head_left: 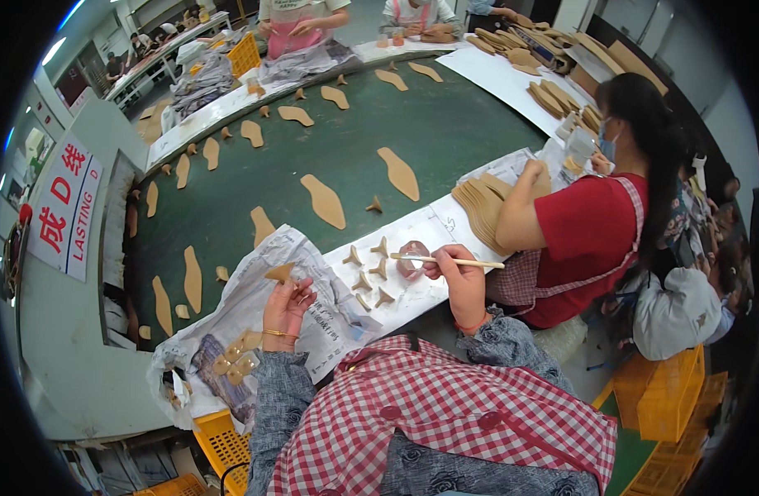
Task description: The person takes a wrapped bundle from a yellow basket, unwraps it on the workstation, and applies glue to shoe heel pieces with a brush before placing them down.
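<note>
My left hand (287, 312) pinches a small tan shoe heel (280, 272), flared at one end, above newspaper (317, 318). In my right hand (464, 288) is a slim brush (478, 264) with a pale wooden handle, held level, its tip end over a small glass jar (411, 269). Left of the jar, several similar heels (378, 270) stand or lie on the white bench top (425, 289). More tan pieces (234, 364) sit in a bag lined with paper at my lower left.
A green conveyor belt (255, 178) carries tan insoles (323, 202) and heels (373, 204) in rows. At right, a person in red (582, 223) works beside stacked insoles (478, 211). Other people sit across the belt. Yellow crates (222, 446) stand low at left and right.
</note>
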### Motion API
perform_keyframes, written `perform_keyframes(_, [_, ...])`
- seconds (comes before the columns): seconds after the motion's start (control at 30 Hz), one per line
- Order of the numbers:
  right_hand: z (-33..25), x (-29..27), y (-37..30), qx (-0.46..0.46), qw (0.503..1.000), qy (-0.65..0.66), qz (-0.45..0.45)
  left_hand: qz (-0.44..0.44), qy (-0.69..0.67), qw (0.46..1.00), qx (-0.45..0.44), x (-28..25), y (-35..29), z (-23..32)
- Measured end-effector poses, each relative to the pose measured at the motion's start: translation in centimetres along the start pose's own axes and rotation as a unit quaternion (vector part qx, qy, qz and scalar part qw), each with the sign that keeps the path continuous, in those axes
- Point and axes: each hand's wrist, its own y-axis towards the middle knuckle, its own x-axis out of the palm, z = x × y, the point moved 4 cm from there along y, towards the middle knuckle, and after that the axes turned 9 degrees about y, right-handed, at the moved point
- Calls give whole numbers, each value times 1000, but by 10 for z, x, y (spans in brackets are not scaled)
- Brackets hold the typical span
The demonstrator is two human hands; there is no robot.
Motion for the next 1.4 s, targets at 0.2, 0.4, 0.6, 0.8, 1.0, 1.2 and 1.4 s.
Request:
perform_keyframes(0.2, [-3,-9,11,-15,1000,-12,-4,-52,104,989,87,43,-18,18])
perform_keyframes(0.4, [24,-37,20,26,998,-54,1,-60,75,988,123,51,-41,27])
perform_keyframes(0.6, [42,-54,33,0,988,-154,-30,-51,177,957,224,82,-66,56])
perform_keyframes(0.8, [63,-59,37,-13,966,-256,-23,0,191,961,201,77,-87,40])
perform_keyframes(1.0, [83,-58,42,-77,887,-453,-48,-15,205,961,185,64,-94,24])
perform_keyframes(1.2, [104,-68,46,-79,855,-510,-59,-4,221,963,156,62,-97,15])
perform_keyframes(1.4, [92,-80,49,-10,932,-362,-13,2,226,963,150,60,-93,14])
